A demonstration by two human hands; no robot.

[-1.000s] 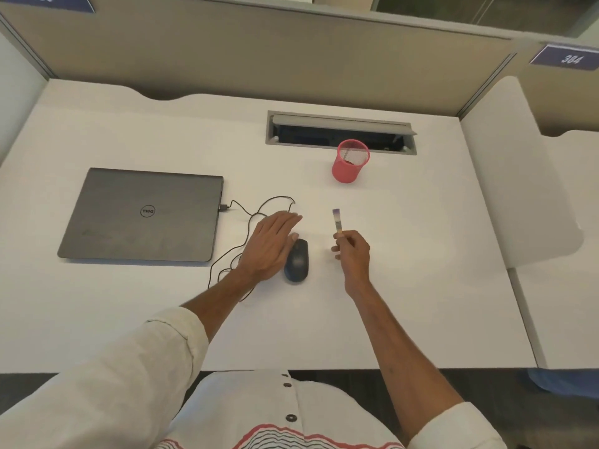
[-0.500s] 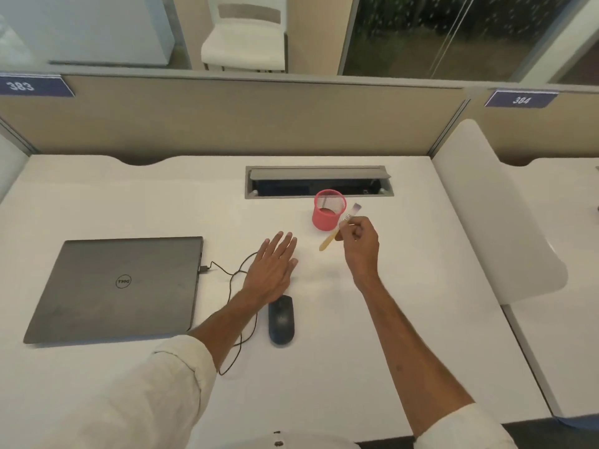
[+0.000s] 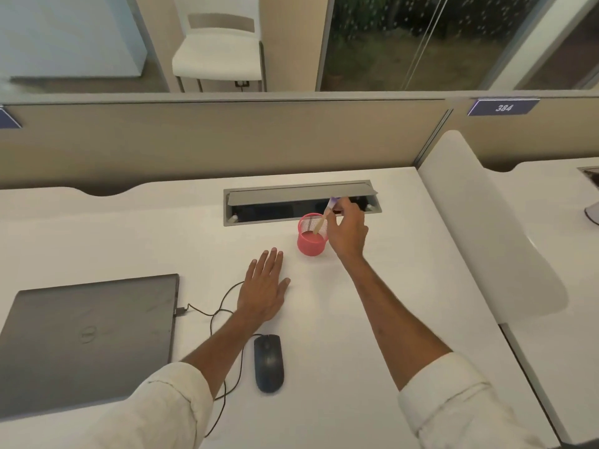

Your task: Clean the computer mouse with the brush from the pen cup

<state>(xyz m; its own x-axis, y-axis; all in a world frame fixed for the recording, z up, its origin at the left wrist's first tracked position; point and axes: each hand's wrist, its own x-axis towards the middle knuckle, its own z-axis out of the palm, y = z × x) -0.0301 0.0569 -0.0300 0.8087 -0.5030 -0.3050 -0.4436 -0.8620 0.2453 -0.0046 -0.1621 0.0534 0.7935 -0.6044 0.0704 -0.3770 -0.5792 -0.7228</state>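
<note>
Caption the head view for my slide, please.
Right hand holds wooden-handled brush in pink mesh pen cup; left hand open near black mouse.

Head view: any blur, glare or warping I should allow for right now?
Head view: wide-angle warping bows the desk edges; the brush tip is blurred at the right hand; the mouse and cup read clearly; light is soft and even, with faint shadows and no glare on the desk.

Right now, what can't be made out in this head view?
Head view:
- Brush: the bristle end is blurred and partly behind the right hand; whether its handle touches the pen cup floor is unclear.
- Mouse cable: a stretch is hidden under the left forearm.
- Laptop: its left corner is cut off by the frame.
</note>
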